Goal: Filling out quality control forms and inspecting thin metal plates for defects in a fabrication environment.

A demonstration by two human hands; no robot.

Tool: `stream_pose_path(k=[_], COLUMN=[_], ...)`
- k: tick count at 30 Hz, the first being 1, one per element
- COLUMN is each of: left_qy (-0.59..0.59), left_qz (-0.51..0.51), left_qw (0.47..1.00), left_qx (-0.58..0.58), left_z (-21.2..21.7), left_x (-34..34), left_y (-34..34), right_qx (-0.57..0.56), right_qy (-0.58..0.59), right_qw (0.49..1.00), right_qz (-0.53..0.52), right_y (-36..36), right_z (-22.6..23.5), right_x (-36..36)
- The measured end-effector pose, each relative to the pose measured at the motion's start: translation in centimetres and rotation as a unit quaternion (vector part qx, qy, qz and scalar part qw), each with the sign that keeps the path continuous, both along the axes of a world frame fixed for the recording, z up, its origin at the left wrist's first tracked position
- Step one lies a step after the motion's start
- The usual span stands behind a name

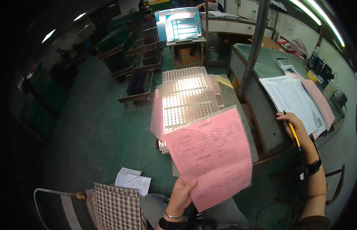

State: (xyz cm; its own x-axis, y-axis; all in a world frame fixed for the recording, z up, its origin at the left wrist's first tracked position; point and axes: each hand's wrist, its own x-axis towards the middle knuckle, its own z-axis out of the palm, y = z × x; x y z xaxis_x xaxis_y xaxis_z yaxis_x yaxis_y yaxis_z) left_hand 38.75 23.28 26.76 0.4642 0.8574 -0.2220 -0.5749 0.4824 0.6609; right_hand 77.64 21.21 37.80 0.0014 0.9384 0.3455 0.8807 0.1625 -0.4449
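Note:
My left hand [180, 195] grips the lower left edge of a pink printed form [211, 157], thumb on top, holding it tilted up in front of me. Behind the form lies a stack of shiny perforated metal panels [186, 96], with another pink sheet [157, 115] sticking out at its left side. My right hand [292, 124] holds a yellow and black pen [293, 132] over the near edge of the desk. Right beside that hand, a white sheet with a printed table [287, 97] lies on more papers and a pink folder [318, 99].
A calculator [286, 65] sits farther back on the green desk [263, 63]. A metal post [255, 50] rises at the desk's left corner. Patterned panels [117, 207] lean on a cart [59, 191] at lower left. Blue panels [178, 25] stand on a small table ahead. A chair [335, 188] is at right.

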Motion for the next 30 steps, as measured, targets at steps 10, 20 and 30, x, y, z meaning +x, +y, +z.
stream_pose_path(k=[10, 20, 30], left_qy=[0.01, 0.016, 0.119], left_qz=[-0.004, -0.023, 0.008], left_qw=[1.0, 1.0, 0.992], left_qx=[-0.002, -0.008, -0.035], left_z=[-0.1, -0.4, -0.7], left_x=[0.3, 0.7, -0.3], left_y=[-0.2, 0.4, -0.4], right_qx=[-0.009, 0.022, 0.02], right_qy=[0.499, 0.466, 0.427], right_qw=[0.867, 0.875, 0.893], right_qz=[-0.023, -0.129, -0.14], right_y=[1.4, 2.2, 2.3], right_z=[-1.6, -2.1, -1.9], right_x=[6.1, 8.5, 6.7])
